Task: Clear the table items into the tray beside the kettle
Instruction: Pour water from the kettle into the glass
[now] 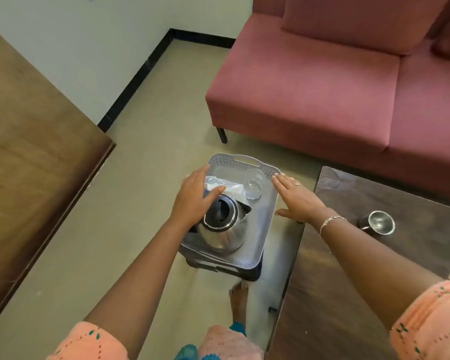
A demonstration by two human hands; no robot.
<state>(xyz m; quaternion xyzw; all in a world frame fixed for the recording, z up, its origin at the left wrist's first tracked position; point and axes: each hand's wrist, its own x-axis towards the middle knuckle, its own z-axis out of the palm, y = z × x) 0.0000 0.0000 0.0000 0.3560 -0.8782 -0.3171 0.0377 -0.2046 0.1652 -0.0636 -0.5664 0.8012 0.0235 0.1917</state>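
Furniture at the far left, a brown wooden top [24, 126], plays no part here as far as I can see. Moving right, the left hand [195, 196] is spread with fingers straight over the left side of the grey tray [264, 224]. Its thumb reaches across toward the kettle [224, 227] and it grips nothing. Whether the palm actually touches the rim or just hovers, I honestly can't tell from this angle. The kettle sits inside the tray at the near end, lid up, and the tray is parked on a dark stool [226, 268] on the floor. Past the kettle, a clear plastic bag [234, 187] and a small glass bowl [253, 188] are already in the tray. They're tucked at the far end, which makes sense since the kettle hogs the near half. The right hand [299, 201] lies flat, palm down, fingers straight along the tray's right rim, holding nothing. My guess is both hands are there to steady or square up the tray so it doesn't tip off that small stool. Further right, a steel cup [379, 222] stands upright on the dark table [361, 268], well apart from the tray. So I'd say the job isn't finished, and that cup looks like the next thing to go in, probably in the free strip beside the kettle. Pink sofa [322, 87] sits behind it all.
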